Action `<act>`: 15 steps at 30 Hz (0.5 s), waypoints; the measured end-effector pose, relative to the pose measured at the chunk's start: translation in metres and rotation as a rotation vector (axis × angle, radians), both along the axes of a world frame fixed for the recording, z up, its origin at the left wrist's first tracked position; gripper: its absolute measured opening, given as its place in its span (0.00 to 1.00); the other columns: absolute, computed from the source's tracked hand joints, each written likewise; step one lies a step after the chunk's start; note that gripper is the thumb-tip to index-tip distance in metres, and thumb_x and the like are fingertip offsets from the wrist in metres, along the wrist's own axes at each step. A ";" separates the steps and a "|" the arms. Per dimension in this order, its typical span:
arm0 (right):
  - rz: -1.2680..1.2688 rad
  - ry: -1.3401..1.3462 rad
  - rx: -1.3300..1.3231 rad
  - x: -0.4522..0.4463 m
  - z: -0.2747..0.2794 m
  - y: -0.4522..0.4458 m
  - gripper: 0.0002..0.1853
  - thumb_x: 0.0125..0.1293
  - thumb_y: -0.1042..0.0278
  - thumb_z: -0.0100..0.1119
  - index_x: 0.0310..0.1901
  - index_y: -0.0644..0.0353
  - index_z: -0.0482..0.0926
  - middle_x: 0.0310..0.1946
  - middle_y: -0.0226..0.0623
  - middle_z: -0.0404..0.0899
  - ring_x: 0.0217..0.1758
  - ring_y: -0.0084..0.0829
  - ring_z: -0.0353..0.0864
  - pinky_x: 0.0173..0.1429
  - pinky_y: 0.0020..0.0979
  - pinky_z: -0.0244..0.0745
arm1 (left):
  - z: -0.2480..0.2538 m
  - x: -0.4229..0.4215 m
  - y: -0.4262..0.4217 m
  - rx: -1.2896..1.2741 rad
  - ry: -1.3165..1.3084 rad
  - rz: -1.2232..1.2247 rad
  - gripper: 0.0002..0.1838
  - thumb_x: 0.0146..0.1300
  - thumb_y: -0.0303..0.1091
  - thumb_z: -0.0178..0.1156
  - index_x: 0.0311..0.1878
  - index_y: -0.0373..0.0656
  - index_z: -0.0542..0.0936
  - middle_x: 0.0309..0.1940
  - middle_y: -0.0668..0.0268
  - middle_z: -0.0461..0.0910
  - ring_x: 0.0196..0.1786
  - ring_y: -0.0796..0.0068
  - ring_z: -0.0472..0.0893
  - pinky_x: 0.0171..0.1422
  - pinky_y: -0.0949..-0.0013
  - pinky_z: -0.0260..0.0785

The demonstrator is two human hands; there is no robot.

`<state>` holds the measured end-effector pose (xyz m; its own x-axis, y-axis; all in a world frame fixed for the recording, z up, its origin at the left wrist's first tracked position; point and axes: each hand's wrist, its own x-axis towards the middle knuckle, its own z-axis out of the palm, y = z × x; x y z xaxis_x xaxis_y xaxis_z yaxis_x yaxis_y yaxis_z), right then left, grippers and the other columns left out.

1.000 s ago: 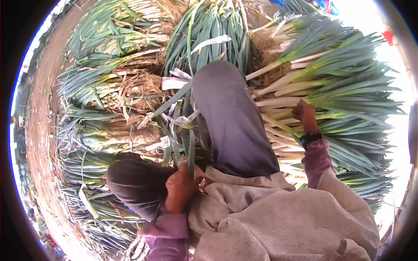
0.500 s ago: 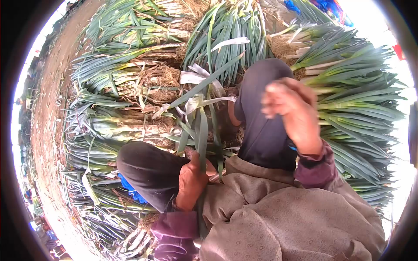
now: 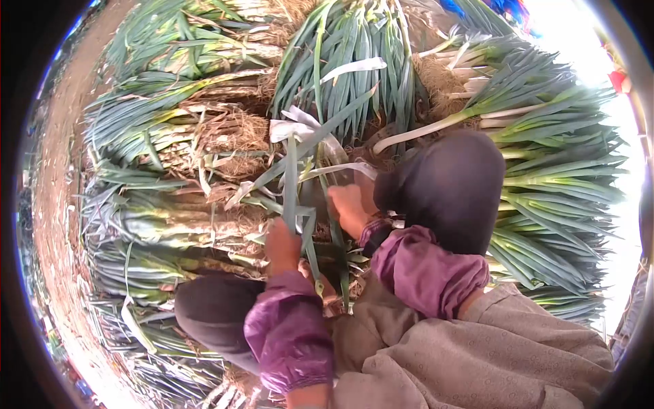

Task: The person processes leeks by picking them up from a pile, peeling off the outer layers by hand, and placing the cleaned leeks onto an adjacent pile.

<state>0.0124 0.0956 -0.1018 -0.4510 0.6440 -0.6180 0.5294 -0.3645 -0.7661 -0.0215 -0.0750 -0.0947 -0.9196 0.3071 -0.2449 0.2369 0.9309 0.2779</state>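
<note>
My left hand (image 3: 283,245) is closed round a long green leaf (image 3: 291,180) that stands up above the fist, between my knees. To its right, my right hand (image 3: 349,210) reaches in from beside my right knee with its fingers pressed together; what it grips, if anything, is hidden. Loose green leaves and a pale strip (image 3: 351,167) lie around both hands. A single leek (image 3: 436,127) with a white stalk lies just beyond my right knee, apart from the pile.
Leek bundles (image 3: 136,123) with brown roots line the left side. Another bundle (image 3: 347,82) is straight ahead, and a large pile of leeks (image 3: 558,177) spreads on the right. My knees (image 3: 449,184) frame the middle. Bare brown ground (image 3: 65,170) runs along the far left.
My right hand has come from the right-hand leek pile, over my knee, to beside my left hand. My left hand has moved slightly forward with the leaf. My right knee has shifted right.
</note>
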 end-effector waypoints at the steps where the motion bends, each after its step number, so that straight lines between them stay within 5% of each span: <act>1: 0.099 -0.126 -0.055 -0.002 -0.007 0.002 0.14 0.55 0.65 0.55 0.21 0.69 0.73 0.25 0.51 0.77 0.35 0.50 0.79 0.34 0.42 0.68 | -0.020 0.008 -0.003 -0.048 -0.035 -0.011 0.10 0.58 0.36 0.60 0.36 0.40 0.73 0.33 0.52 0.81 0.35 0.47 0.83 0.38 0.51 0.75; 3: 0.344 -0.061 0.322 0.013 -0.052 0.003 0.16 0.58 0.62 0.54 0.24 0.69 0.73 0.28 0.52 0.76 0.37 0.49 0.79 0.34 0.41 0.68 | -0.040 0.021 0.001 -0.147 -0.108 -0.035 0.09 0.56 0.34 0.60 0.35 0.41 0.73 0.33 0.55 0.80 0.35 0.50 0.83 0.38 0.52 0.75; 6: 0.689 -0.357 0.633 0.009 -0.096 0.005 0.16 0.61 0.58 0.53 0.28 0.67 0.75 0.30 0.56 0.75 0.37 0.52 0.77 0.37 0.45 0.69 | -0.043 0.016 0.018 -0.030 0.093 -0.191 0.09 0.51 0.30 0.60 0.34 0.41 0.73 0.30 0.58 0.77 0.34 0.57 0.82 0.36 0.55 0.74; 8: 0.558 -0.476 0.556 -0.001 -0.098 0.006 0.16 0.62 0.56 0.52 0.31 0.65 0.75 0.31 0.57 0.75 0.37 0.54 0.76 0.39 0.49 0.68 | -0.043 0.005 0.026 0.034 0.157 -0.333 0.07 0.49 0.29 0.59 0.32 0.43 0.73 0.31 0.57 0.75 0.35 0.53 0.77 0.37 0.52 0.70; 10: 0.061 -0.381 0.272 -0.002 -0.090 -0.004 0.16 0.63 0.56 0.52 0.35 0.63 0.75 0.32 0.58 0.75 0.37 0.57 0.75 0.41 0.53 0.67 | -0.037 -0.011 0.032 0.063 0.168 -0.482 0.07 0.48 0.29 0.58 0.31 0.42 0.73 0.31 0.60 0.73 0.38 0.57 0.77 0.37 0.56 0.71; 15: -0.015 -0.642 0.264 -0.014 -0.075 -0.018 0.20 0.61 0.53 0.52 0.41 0.66 0.72 0.40 0.62 0.79 0.46 0.61 0.79 0.52 0.54 0.72 | -0.037 -0.097 0.079 -0.012 0.234 -0.533 0.10 0.48 0.30 0.59 0.35 0.41 0.75 0.36 0.58 0.72 0.47 0.56 0.75 0.44 0.53 0.69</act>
<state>-0.0017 0.0771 -0.1764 -0.0379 0.8126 -0.5815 0.9038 -0.2204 -0.3668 -0.1186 0.0036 -0.1312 -0.6686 0.7412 -0.0599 0.7279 0.6687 0.1517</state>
